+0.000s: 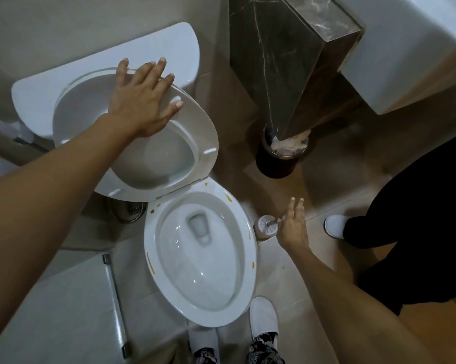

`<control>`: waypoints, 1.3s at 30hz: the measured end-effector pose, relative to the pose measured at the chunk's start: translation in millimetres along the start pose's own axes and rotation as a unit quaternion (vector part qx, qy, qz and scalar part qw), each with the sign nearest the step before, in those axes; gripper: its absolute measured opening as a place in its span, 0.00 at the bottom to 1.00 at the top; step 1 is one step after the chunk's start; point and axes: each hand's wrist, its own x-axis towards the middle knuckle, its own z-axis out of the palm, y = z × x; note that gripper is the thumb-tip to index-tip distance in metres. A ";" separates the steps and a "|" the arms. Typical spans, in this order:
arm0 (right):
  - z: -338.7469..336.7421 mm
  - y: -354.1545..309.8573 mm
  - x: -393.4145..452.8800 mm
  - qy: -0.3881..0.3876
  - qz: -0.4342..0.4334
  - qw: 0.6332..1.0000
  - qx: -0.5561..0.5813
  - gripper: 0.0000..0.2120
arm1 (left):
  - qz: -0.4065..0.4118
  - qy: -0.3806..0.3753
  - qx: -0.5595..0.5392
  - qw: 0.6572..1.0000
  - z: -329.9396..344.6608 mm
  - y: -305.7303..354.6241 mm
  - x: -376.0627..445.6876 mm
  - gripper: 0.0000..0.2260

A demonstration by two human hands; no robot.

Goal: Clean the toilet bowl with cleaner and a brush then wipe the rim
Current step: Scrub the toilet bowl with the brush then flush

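The white toilet bowl point(250, 258) stands open in the middle, with water at its bottom and yellow-brown streaks on its rim. The seat and lid point(206, 132) are raised toward the tank point(153, 46). My left hand point(142, 101) lies flat with spread fingers on the top edge of the raised seat. My right hand point(292, 227) hovers with loose fingers right beside the metal handle of the toilet brush point(271, 222). The brush stands in a white holder point(262, 228) on the floor, right of the bowl.
A dark bin point(274, 164) with crumpled paper stands behind the brush, under a dark marble column point(279, 61). Another person's black trouser leg point(416, 219) and white slipper point(336, 225) are at the right. My own slippers point(263, 319) are at the bowl's front. A white basin point(405, 56) hangs at the upper right.
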 end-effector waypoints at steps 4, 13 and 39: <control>-3.8 2.4 -5.9 0.015 -0.008 1.000 -0.020 0.34 | -0.012 -0.011 -0.001 1.000 -3.1 2.3 1.1 0.30; -10.0 7.4 -16.5 0.003 0.005 0.999 -0.053 0.33 | -0.024 -0.035 -0.009 0.999 -7.7 4.6 1.8 0.30; -94.4 -34.1 -16.3 -0.052 -0.002 0.992 -0.111 0.31 | -0.083 -0.106 -0.118 0.984 -43.8 -3.1 -7.3 0.31</control>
